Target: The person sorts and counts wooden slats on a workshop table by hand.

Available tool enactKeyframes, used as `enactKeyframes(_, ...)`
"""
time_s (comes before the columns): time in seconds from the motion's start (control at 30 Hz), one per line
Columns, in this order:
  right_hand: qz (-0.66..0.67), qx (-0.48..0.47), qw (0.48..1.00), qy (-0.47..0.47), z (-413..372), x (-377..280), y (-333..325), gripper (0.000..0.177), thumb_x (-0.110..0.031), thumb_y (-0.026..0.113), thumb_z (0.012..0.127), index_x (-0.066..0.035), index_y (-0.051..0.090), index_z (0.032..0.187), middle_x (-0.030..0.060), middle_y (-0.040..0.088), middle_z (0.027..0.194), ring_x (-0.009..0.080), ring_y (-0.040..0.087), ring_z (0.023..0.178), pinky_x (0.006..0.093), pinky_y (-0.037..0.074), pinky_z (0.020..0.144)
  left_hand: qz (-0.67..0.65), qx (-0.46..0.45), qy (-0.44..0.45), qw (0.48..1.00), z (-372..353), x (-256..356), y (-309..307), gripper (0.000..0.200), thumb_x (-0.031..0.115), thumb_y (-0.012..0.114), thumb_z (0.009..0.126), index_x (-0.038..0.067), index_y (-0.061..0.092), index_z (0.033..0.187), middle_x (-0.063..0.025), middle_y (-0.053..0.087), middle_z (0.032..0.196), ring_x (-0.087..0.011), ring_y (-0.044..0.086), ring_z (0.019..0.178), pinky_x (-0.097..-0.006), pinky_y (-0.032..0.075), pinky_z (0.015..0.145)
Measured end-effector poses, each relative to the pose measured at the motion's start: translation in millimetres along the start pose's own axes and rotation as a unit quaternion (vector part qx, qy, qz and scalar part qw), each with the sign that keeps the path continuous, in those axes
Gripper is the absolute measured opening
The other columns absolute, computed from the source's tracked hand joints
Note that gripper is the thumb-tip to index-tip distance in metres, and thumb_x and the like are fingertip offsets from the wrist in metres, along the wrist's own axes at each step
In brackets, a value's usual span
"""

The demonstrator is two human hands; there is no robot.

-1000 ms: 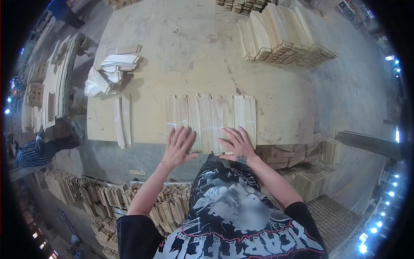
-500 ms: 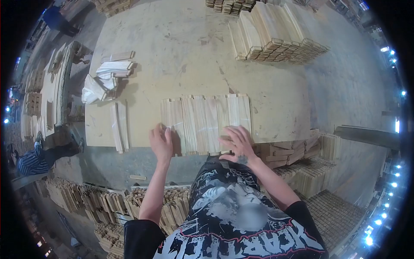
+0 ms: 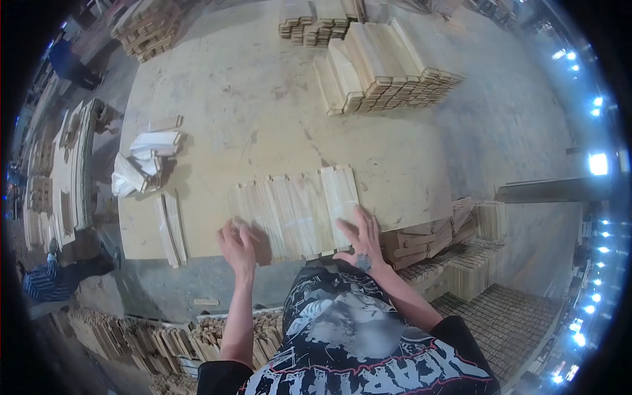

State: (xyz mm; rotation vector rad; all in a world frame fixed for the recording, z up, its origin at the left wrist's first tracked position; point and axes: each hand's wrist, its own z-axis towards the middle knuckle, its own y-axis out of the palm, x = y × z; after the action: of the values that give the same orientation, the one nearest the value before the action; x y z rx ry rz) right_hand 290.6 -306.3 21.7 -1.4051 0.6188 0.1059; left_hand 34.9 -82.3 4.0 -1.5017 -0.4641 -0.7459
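A row of pale wooden slats (image 3: 294, 214) lies side by side near the front edge of the worktable (image 3: 217, 141). At its left edge is my left hand (image 3: 237, 247), open with loosely bent fingers. Whether those fingertips touch the outer slat cannot be made out. My right hand (image 3: 362, 241) is open at the row's near right corner, fingers spread, thumb pointing left towards the front edge. Neither hand grips anything. Two narrow loose strips (image 3: 171, 229) rest on the table to the left of my left hand.
A large stack of boards (image 3: 388, 69) stands at the back right, with another stack (image 3: 316, 23) behind it. Crumpled white wrapping (image 3: 137, 172) lies on the left. Bundled slats (image 3: 243, 332) stand below the front edge. A person in a striped top (image 3: 49, 282) is at far left.
The whole view has shifted, so the table and stacks appear lower and further left. My right hand has moved from over the slats towards their right edge; my left hand stays by the left edge.
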Motion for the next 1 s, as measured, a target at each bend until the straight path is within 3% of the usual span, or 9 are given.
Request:
enactKeyframes(0.1,0.010,-0.032,0.999,-0.003,3,7,1,0.086,-0.045,0.088,0.067,-0.024,0.058,0.145,0.0219,0.024,0.163,0.0402,0.022,0.151,0.0622,0.018,0.122,-0.019,-0.010,0.029,0.999,3,13,9,0.041,0.018,0.067,0.096,-0.002,0.058,0.131,-0.0202,0.056,0.114,-0.0338,0.058,0.096,-0.0436,0.049,0.085)
enactKeyframes(0.23,-0.001,-0.022,1.000,-0.004,-2,25,-4,0.082,-0.040,0.084,0.073,-0.026,0.055,0.147,0.0220,0.025,0.162,0.0388,0.024,0.151,0.0630,0.020,0.122,-0.041,-0.011,0.059,0.997,20,37,31,0.041,0.017,0.068,0.095,0.000,0.058,0.131,-0.0193,0.056,0.114,-0.0317,0.058,0.093,-0.0425,0.049,0.081)
enactKeyframes(0.5,0.017,0.021,0.999,0.036,2,65,-35,0.079,-0.045,0.080,0.075,-0.019,0.055,0.146,0.0237,0.030,0.159,0.0428,0.030,0.146,0.0624,0.023,0.119,-0.137,-0.079,0.132,0.978,76,158,121,0.041,0.018,0.069,0.095,0.003,0.059,0.131,-0.0154,0.061,0.107,-0.0273,0.059,0.086,-0.0404,0.050,0.077)
enactKeyframes(0.6,0.011,0.051,0.998,0.042,15,70,-17,0.084,-0.043,0.080,0.073,-0.014,0.052,0.146,0.0232,0.035,0.155,0.0430,0.036,0.141,0.0598,0.029,0.114,-0.120,-0.121,0.174,0.970,109,208,180,0.048,0.021,0.073,0.092,0.005,0.057,0.135,-0.0119,0.061,0.109,-0.0231,0.061,0.085,-0.0366,0.052,0.077)
enactKeyframes(0.7,0.026,0.029,0.997,0.072,30,73,-15,0.083,-0.033,0.081,0.070,-0.012,0.050,0.144,0.0202,0.040,0.150,0.0409,0.041,0.137,0.0550,0.034,0.111,-0.030,-0.140,0.201,0.969,145,247,237,0.071,0.027,0.079,0.087,0.007,0.045,0.146,-0.0167,0.063,0.113,-0.0337,0.064,0.102,-0.0441,0.053,0.086)
enactKeyframes(0.8,0.040,0.066,0.996,0.048,22,108,-22,0.080,-0.028,0.080,0.069,-0.012,0.052,0.142,0.0188,0.042,0.148,0.0401,0.042,0.136,0.0530,0.034,0.111,0.006,-0.137,0.224,0.965,170,264,276,0.091,0.029,0.084,0.081,0.005,0.035,0.153,-0.0175,0.064,0.115,-0.0350,0.064,0.106,-0.0456,0.053,0.090)
enactKeyframes(0.9,-0.023,0.051,0.993,0.100,5,150,-33,0.084,-0.033,0.078,0.070,-0.018,0.049,0.147,0.0191,0.042,0.149,0.0392,0.045,0.134,0.0543,0.036,0.110,-0.048,-0.203,0.162,0.965,191,266,287,0.099,0.027,0.087,0.078,0.002,0.031,0.155,-0.0189,0.064,0.116,-0.0342,0.066,0.104,-0.0448,0.054,0.090)
enactKeyframes(1.0,0.013,0.103,0.984,0.145,-5,181,-62,0.081,-0.025,0.082,0.066,-0.013,0.054,0.141,0.0174,0.043,0.147,0.0390,0.042,0.136,0.0524,0.034,0.111,-0.065,-0.200,0.109,0.972,207,244,302,0.104,0.021,0.089,0.075,0.001,0.028,0.156,-0.0190,0.064,0.116,-0.0319,0.067,0.101,-0.0423,0.056,0.085)
